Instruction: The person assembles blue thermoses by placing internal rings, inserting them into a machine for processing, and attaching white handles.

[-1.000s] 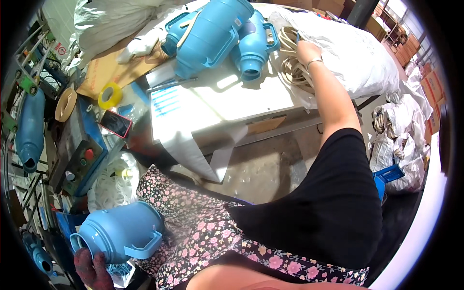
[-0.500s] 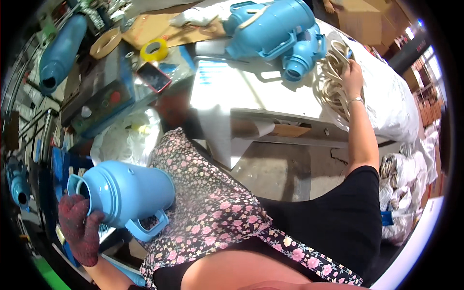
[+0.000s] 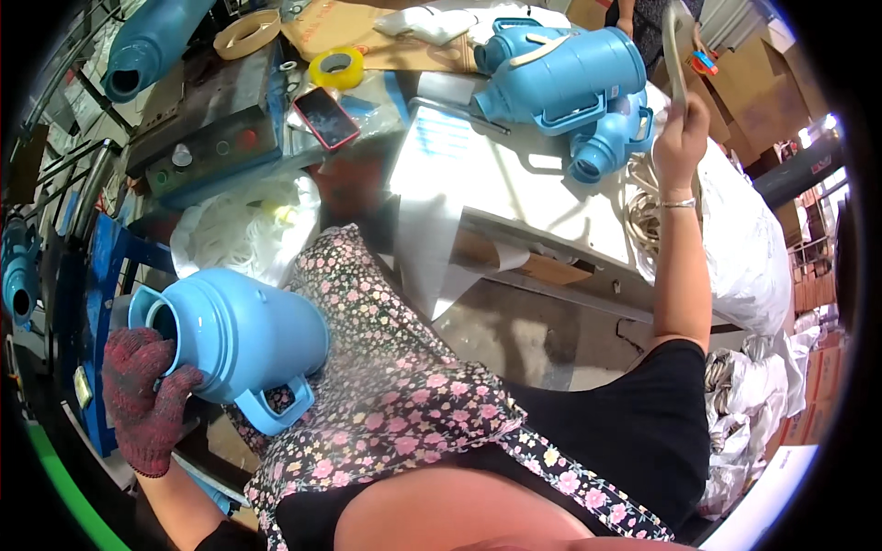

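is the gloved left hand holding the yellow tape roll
No, the left hand grips the mouth of a blue jug; the yellow tape roll lies on the bench.

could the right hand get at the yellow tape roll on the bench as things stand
Probably not straight away. The right hand is raised with a pale ring in its grip, and the blue jugs lie between it and the yellow tape roll, so it would have to reach over them.

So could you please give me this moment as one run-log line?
left hand: gloved, gripping blue jug at its mouth | right hand: raised, holding beige ring | white table: two blue jugs
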